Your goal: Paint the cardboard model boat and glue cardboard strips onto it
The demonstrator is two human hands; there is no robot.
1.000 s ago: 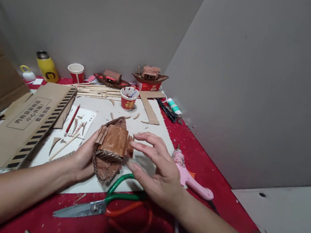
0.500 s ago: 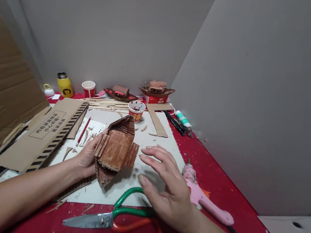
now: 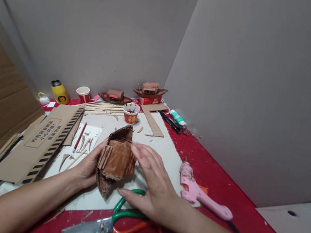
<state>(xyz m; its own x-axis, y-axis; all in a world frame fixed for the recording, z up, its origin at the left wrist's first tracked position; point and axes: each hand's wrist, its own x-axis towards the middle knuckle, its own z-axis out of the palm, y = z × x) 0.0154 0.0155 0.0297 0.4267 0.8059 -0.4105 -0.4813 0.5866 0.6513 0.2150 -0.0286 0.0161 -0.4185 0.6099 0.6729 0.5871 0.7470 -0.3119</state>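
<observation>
A brown cardboard model boat (image 3: 117, 159) with a curved roof is held above the table, one pointed end away from me and the other towards me. My left hand (image 3: 90, 167) is closed around its left side, most of the fingers hidden behind it. On the right, my right hand (image 3: 156, 184) has its fingers stretched out, the fingertips at the upper right edge of the boat and the thumb apart below. Beneath that hand lies a pair of scissors (image 3: 107, 224) with green and orange handles; the hand partly covers the green one.
A pink glue gun (image 3: 201, 198) lies to the right on the red cloth (image 3: 223, 171). Printed cardboard (image 3: 41, 137) and a red pencil (image 3: 79, 137) are at left. Behind are a paper cup (image 3: 130, 113), thin sticks (image 3: 100, 106), two finished boats (image 3: 150, 89), and a yellow bottle (image 3: 59, 92).
My right hand has moved left, from a gap beside the boat to its right edge. The boat, still in my left hand, is turned slightly. The camera view has shifted a little.
</observation>
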